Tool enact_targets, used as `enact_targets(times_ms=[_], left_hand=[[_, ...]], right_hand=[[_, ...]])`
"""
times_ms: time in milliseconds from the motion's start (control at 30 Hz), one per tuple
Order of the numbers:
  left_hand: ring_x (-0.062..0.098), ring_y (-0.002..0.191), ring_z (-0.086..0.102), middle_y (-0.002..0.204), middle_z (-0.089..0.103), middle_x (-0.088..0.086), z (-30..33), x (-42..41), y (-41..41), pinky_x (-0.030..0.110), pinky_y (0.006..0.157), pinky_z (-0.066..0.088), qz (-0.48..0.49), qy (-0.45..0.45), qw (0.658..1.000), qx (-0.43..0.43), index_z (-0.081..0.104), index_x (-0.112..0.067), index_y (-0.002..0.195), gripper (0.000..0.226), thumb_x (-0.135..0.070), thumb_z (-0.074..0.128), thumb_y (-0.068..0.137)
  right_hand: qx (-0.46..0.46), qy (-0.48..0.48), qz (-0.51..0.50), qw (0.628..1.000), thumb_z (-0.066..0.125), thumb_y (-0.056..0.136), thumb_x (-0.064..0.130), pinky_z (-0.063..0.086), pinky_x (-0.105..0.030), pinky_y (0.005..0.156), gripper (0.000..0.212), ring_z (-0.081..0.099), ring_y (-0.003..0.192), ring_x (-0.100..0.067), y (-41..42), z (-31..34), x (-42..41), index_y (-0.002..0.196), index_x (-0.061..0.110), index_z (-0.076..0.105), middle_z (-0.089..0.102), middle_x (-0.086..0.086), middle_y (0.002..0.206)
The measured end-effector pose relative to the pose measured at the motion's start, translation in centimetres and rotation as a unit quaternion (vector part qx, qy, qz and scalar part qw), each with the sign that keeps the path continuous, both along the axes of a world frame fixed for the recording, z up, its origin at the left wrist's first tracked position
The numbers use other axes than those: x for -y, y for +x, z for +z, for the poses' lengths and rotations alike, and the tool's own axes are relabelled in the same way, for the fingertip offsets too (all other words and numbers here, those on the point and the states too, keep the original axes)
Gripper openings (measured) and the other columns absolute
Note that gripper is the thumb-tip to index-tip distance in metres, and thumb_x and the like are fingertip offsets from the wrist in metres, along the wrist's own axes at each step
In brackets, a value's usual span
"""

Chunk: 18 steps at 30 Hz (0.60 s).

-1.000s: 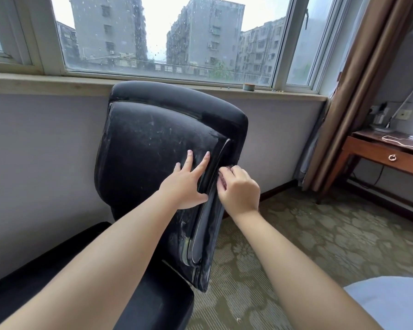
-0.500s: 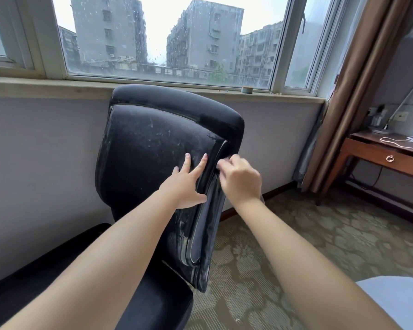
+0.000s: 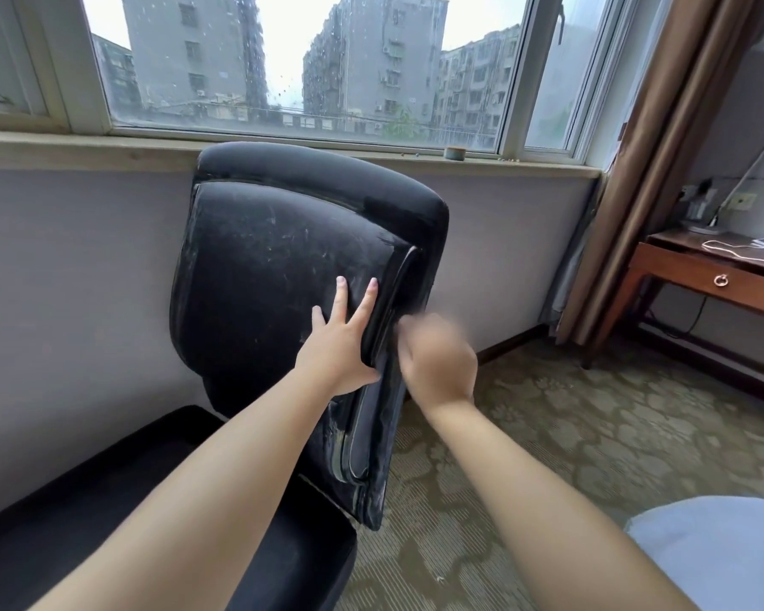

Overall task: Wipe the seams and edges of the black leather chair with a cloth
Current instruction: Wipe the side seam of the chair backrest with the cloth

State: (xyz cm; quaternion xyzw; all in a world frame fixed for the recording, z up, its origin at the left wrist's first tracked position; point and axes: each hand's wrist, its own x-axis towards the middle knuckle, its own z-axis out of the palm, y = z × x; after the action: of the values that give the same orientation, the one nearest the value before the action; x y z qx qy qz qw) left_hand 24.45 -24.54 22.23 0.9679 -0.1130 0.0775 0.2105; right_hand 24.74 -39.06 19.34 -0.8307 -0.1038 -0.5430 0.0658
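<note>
The black leather chair (image 3: pixel 274 266) stands under the window, its backrest dusty and scuffed, its seat (image 3: pixel 107 500) at the lower left. My left hand (image 3: pixel 340 346) presses flat on the front of the backrest with straight, spread fingers, next to the right-side seam (image 3: pixel 393 293). My right hand (image 3: pixel 437 359) is blurred by motion and curled into a fist against that side edge, just right of the seam. The cloth is bunched inside the fist and hardly shows.
A wooden desk (image 3: pixel 715 275) with a drawer and a white cable stands at the right, beside a brown curtain (image 3: pixel 662 125). A small jar (image 3: pixel 454 153) sits on the windowsill (image 3: pixel 84 143). Patterned carpet (image 3: pixel 570 412) lies right of the chair; a pale blue corner (image 3: pixel 724 549) shows at the lower right.
My right hand has slid down the side seam and is now blurred. My left hand stays pressed on the backrest. The view has tilted slightly.
</note>
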Motion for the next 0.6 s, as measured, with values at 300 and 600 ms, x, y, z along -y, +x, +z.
enact_targets(times_ms=[300,600], left_hand=[[0.041,0.145,-0.002,0.155,-0.029,-0.008,-1.6,0.9,0.8,0.030,0.070,0.040,0.037,0.010,0.998,0.058,-0.026,-0.048,0.141,0.118,-0.038,0.071,0.076],[0.040,0.145,-0.004,0.155,-0.028,-0.005,-1.1,0.3,0.5,0.031,0.068,0.042,0.028,0.025,0.998,0.043,-0.025,-0.045,0.143,0.117,-0.036,0.071,0.077]], right_hand=[[-0.004,-0.027,-0.023,0.999,0.078,0.068,0.010,0.039,-0.021,0.038,0.011,0.056,0.050,-0.017,1.2,0.3,-0.8,0.072,0.013,0.069,0.058,-0.001,0.063],[-0.111,-0.044,0.011,0.993,0.082,0.054,0.014,0.035,-0.019,0.037,0.020,0.055,0.045,-0.021,-0.1,-1.5,-0.8,0.058,0.013,0.062,0.057,-0.002,0.057]])
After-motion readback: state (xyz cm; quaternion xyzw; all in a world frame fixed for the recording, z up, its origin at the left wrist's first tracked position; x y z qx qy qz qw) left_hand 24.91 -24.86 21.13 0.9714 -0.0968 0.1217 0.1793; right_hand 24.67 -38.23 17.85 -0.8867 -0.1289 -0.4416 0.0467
